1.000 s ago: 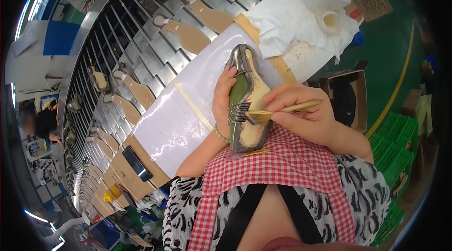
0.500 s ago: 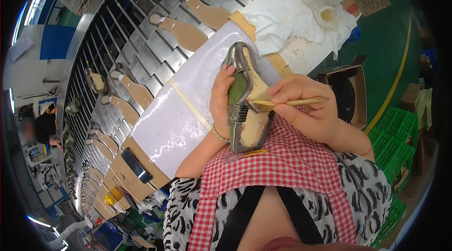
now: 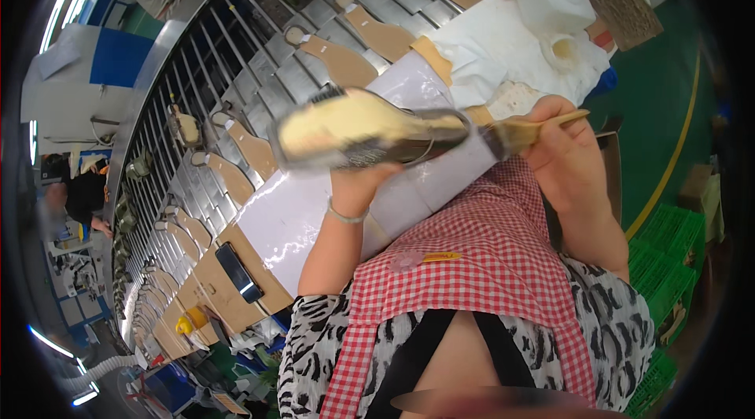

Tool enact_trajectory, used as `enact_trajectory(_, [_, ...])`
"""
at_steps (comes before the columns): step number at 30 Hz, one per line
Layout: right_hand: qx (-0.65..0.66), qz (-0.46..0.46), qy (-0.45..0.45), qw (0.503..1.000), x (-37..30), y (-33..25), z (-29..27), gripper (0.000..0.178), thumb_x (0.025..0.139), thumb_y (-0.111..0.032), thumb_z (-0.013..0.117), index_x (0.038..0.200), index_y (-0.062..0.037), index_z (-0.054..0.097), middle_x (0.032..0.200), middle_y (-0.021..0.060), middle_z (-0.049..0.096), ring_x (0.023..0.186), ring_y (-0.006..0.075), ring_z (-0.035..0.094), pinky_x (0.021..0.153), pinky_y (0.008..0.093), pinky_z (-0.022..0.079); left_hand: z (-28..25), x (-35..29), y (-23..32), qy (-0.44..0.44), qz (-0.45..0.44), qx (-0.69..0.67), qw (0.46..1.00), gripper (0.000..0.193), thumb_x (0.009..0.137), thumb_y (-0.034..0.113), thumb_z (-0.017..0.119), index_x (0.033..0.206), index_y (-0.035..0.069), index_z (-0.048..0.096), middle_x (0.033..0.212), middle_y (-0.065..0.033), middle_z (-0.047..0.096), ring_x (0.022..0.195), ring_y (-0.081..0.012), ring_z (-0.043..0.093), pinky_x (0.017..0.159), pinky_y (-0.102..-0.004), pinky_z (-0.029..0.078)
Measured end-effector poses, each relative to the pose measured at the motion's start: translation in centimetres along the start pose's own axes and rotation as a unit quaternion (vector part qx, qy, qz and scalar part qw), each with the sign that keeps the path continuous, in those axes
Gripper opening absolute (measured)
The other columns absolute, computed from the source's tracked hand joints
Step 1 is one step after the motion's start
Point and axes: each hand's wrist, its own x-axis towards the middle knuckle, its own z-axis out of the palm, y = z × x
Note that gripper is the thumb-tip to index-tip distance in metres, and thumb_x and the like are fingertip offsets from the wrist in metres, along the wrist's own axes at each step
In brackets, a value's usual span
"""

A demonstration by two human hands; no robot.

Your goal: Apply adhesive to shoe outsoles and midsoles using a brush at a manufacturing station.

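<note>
One blurred shoe (image 3: pixel 358 128) lies over the left hand (image 3: pixel 359 181), hiding its fingers.

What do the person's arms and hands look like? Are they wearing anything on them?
The left hand and right hand both look bare, with no gloves. A thin, pale bracelet circles the left wrist; I see none on the right. The sleeves are white with black, animal-print-like blotches, and leave the forearms uncovered.
</note>
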Motion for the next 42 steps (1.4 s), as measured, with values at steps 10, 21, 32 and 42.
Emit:
enact_trajectory(10, [0.007, 0.027, 0.020, 0.999, 2.4, -0.4, -0.1, 0.016, 0.087, -0.009, 0.062, 0.100, 0.0007, 0.060, 0.096, 0.0086, 0.064, 0.090, 0.0139, 0.060, 0.083, 0.0281, 0.047, 0.3, 2.3, 3.8, -0.170, -0.177, -0.355, 0.902, 0.091, 0.059, 0.043, 0.082, 0.129, -0.002, 0.043, 0.112, -0.0138, 0.058, 0.097, -0.0235, 0.060, 0.083, -0.0348, 0.050])
enact_trajectory(21, [-0.303, -0.123, -0.082, 0.941, 1.7, -0.3, 1.1, 0.011, 0.079, 0.004, 0.065, 0.089, 0.0004, 0.065, 0.099, 0.0133, 0.063, 0.091, 0.0150, 0.059, 0.081, 0.0263, 0.046, 1.4, 2.8, 6.8, -0.279, -0.180, -0.253, 0.909, 0.088, 0.058, 0.030, 0.084, 0.129, -0.002, 0.044, 0.122, -0.0110, 0.052, 0.113, -0.0210, 0.049, 0.099, -0.0336, 0.037])
enact_trajectory(32, [-0.314, -0.148, -0.133, 0.928, 2.1, -0.8, 0.6, 0.010, 0.078, 0.003, 0.066, 0.088, 0.0000, 0.065, 0.096, 0.0134, 0.064, 0.088, 0.0163, 0.060, 0.077, 0.0267, 0.047, 1.6, 2.5, 6.1, -0.316, -0.170, -0.221, 0.907, 0.087, 0.059, 0.031, 0.083, 0.129, -0.002, 0.044, 0.121, -0.0101, 0.052, 0.112, -0.0196, 0.048, 0.098, -0.0329, 0.038])
enact_trajectory(42, [-0.335, -0.114, -0.187, 0.916, 2.2, -1.7, 0.0, 0.010, 0.080, -0.001, 0.067, 0.090, 0.0001, 0.065, 0.091, 0.0082, 0.065, 0.087, 0.0137, 0.061, 0.078, 0.0264, 0.047, 1.8, 2.6, 6.2, -0.325, -0.199, -0.266, 0.886, 0.086, 0.058, 0.027, 0.085, 0.128, -0.002, 0.045, 0.118, -0.0094, 0.055, 0.108, -0.0191, 0.051, 0.096, -0.0325, 0.040])
